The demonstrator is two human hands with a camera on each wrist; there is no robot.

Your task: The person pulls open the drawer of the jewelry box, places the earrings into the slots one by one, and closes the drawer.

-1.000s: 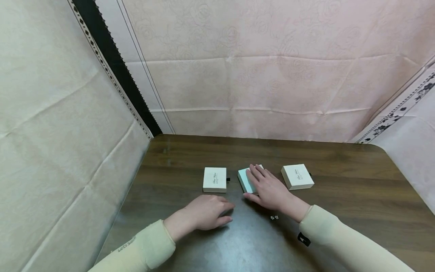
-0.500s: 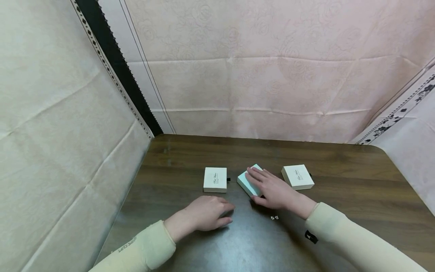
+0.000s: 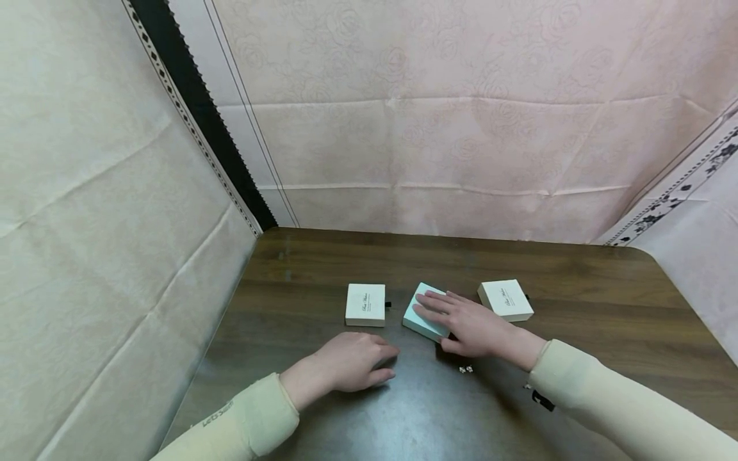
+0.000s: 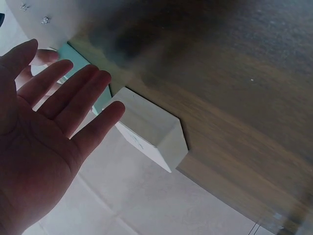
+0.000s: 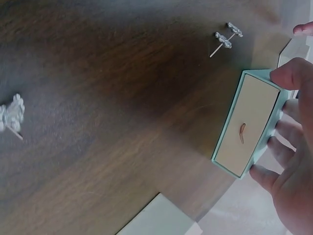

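My right hand (image 3: 474, 324) lies over a teal drawer box (image 3: 416, 318) at the middle of the table, fingers straight across its top and thumb by its near corner. In the right wrist view, the box's cream drawer front (image 5: 248, 128) shows a small brown curved pull. Near that hand lies a pair of small silver flower-like earrings (image 3: 466, 369) with thin posts. Another silver earring (image 5: 12, 115) sits at the left of the right wrist view. My left hand (image 3: 348, 362) holds nothing; its fingers are relaxed, close in front of a white box (image 3: 365, 306).
A second white box (image 3: 507, 300) with printed lettering stands right of the teal one. Both white boxes have small black tabs on their right sides. The wooden table (image 3: 323, 256) ends at a pale cloth backdrop (image 3: 438, 147); more cloth hangs at both sides.
The right hand has turned the teal box on the table and shifted slightly right and toward me. More of the box's top now shows. The left hand has stayed still.
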